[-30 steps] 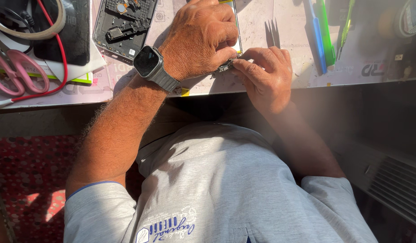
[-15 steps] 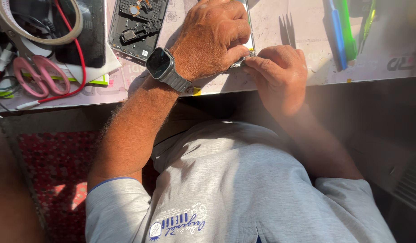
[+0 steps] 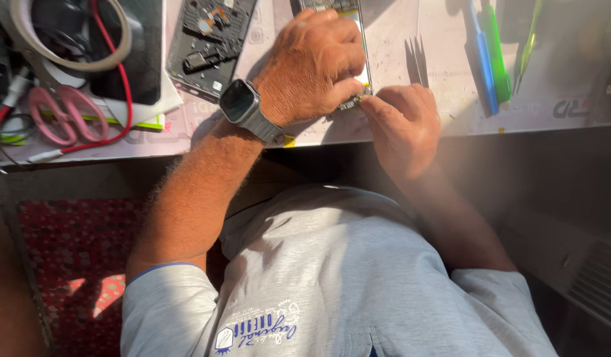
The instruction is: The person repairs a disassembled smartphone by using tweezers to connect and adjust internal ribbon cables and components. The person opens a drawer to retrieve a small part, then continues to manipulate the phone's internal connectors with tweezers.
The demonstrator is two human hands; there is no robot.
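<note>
At the desk's near edge, the left hand (image 3: 315,63) presses flat, fingers curled, over an opened phone (image 3: 338,13); the right hand (image 3: 401,122) pinches at its lower end. Prying seems underway, calling for a steady lift.

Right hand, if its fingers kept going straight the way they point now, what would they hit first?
The right hand points up-left toward the phone's lower edge, where its fingertips already seem to touch. Just beyond lie the left hand's fingers. Depth is hard to judge.
</note>
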